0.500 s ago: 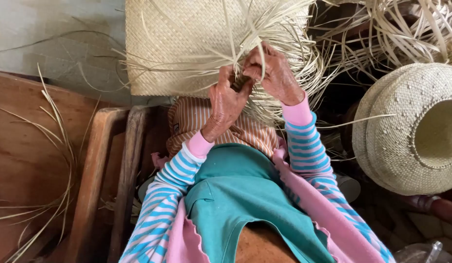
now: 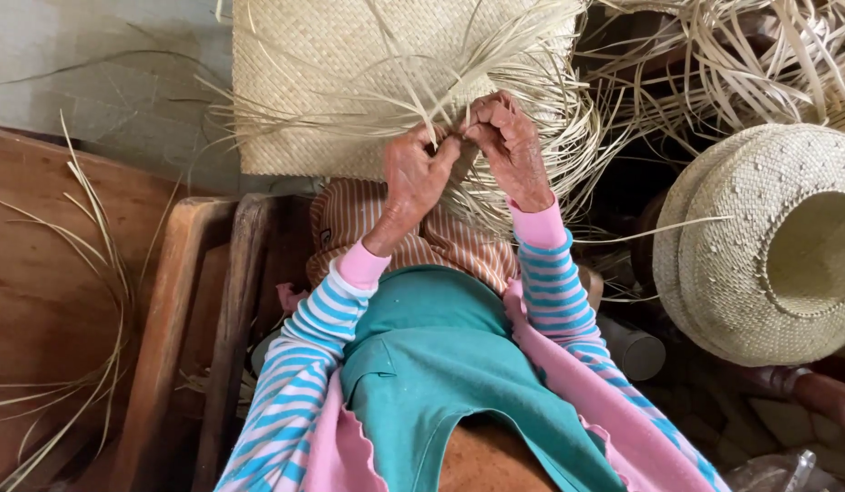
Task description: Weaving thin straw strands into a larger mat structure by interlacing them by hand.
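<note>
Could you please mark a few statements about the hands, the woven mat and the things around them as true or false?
1. Both hands pinch straw strands at the edge of the woven mat. True: the left hand and the right hand meet there, fingers closed on strands.
2. A finished woven hat lies on the person's right. True.
3. The mat is dark green. False: it is pale straw colour.
4. The hat rests on the person's lap. False: it lies beside them; the lap holds an orange striped cloth.
5. Loose straw strands lie on the wooden surface at the left. True.
</note>
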